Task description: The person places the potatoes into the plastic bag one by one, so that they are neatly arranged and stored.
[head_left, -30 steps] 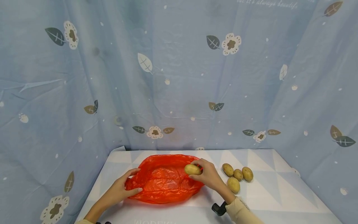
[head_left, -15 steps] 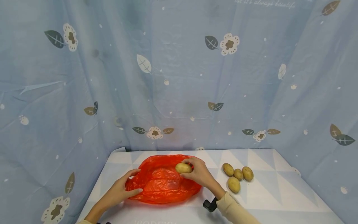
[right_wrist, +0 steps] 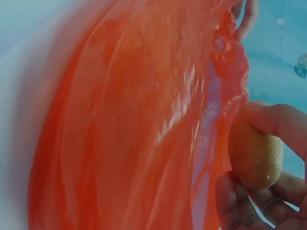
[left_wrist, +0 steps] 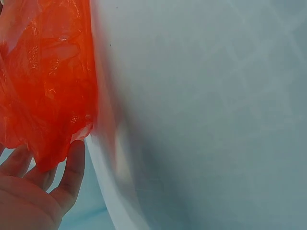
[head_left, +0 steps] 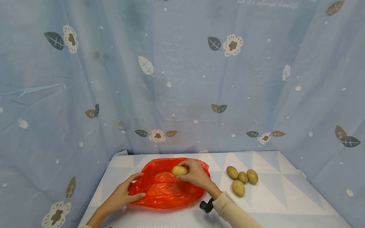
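Blue leaf-print curtain (head_left: pixel 182 95) behind, pale table (head_left: pixel 271 202) below. Pinching a potato (head_left: pixel 178 171) in the right hand (head_left: pixel 196 174), projecting left beyond the fingertips, long axis sideways, over the red bag (head_left: pixel 168 201); gripping bag's left end with the left hand (head_left: pixel 123 192); loose potatoes (head_left: pixel 238 188) rightward.

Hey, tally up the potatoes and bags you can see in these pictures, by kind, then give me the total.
Potatoes: 5
Bag: 1
Total: 6
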A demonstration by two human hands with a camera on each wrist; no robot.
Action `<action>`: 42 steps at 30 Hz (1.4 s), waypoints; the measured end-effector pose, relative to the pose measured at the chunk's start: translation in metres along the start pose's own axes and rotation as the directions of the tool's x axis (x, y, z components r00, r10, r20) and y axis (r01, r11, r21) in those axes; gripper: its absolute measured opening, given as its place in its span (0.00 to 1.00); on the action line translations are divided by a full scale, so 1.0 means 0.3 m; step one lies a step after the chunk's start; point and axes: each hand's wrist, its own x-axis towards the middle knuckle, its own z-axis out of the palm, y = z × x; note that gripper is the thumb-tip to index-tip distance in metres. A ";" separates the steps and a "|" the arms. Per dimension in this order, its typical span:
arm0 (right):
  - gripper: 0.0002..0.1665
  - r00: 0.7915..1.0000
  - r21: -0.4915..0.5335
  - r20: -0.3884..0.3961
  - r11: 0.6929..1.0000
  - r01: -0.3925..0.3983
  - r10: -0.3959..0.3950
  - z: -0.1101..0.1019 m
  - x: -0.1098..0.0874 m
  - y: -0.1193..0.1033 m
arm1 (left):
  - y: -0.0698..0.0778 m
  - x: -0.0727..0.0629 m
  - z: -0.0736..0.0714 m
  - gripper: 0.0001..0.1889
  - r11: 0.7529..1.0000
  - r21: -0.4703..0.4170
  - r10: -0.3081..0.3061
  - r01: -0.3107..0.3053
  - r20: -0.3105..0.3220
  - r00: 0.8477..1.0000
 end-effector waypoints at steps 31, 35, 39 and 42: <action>0.23 0.991 0.039 0.099 0.995 -0.095 0.091 0.113 0.100 -0.037 | 0.001 -0.015 0.001 0.44 1.000 -0.006 -0.017 0.017 0.000 1.000; 0.23 0.990 0.046 0.106 0.994 -0.102 0.096 0.132 0.104 -0.032 | 0.001 -0.016 0.001 0.45 1.000 -0.004 -0.014 0.014 0.006 1.000; 0.23 0.989 0.051 0.121 0.994 -0.095 0.088 0.151 0.116 -0.032 | 0.000 -0.012 -0.001 0.44 1.000 -0.004 -0.004 0.004 0.000 1.000; 0.24 0.987 0.033 0.131 0.995 -0.095 0.090 0.163 0.130 -0.034 | 0.002 -0.009 -0.004 0.43 1.000 -0.005 0.016 -0.016 0.001 1.000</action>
